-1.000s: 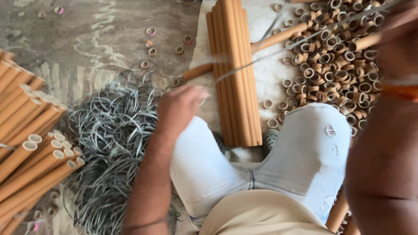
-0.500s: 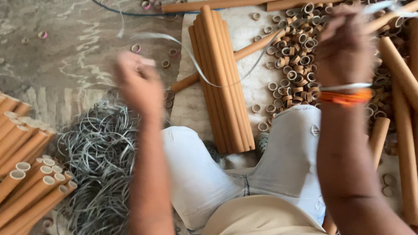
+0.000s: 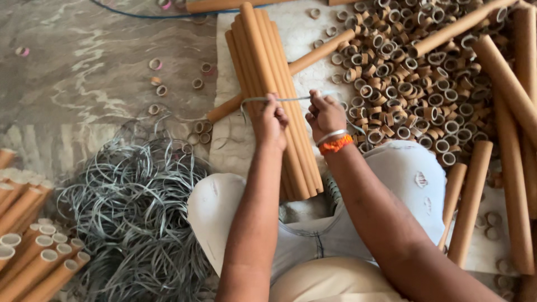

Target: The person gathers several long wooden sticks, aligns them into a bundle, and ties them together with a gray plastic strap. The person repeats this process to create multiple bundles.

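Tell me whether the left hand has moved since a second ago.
Yes. The left hand went from over the grey strap pile rightward onto the tube bundle, meeting the right hand.

The bundle of long tubes (image 3: 274, 95) is light brown, the colour of plain cardboard. The strap (image 3: 291, 99) across it is pale grey. The heap of loose straps (image 3: 134, 218) at the left is grey too, with some silver shine on it. The short cut rings (image 3: 425, 72) are the same brown as the tubes, with darker brown inside. A few rings (image 3: 155, 64) on the floor show a pink edge. The floor (image 3: 84, 95) is grey-brown with white marbled streaks. The trousers (image 3: 403, 184) are very pale blue, almost white. On the right wrist there is an orange thread band (image 3: 335, 145) and a silver bangle (image 3: 330, 135). The stacked tubes (image 3: 28, 246) at lower left have cream-white ends.
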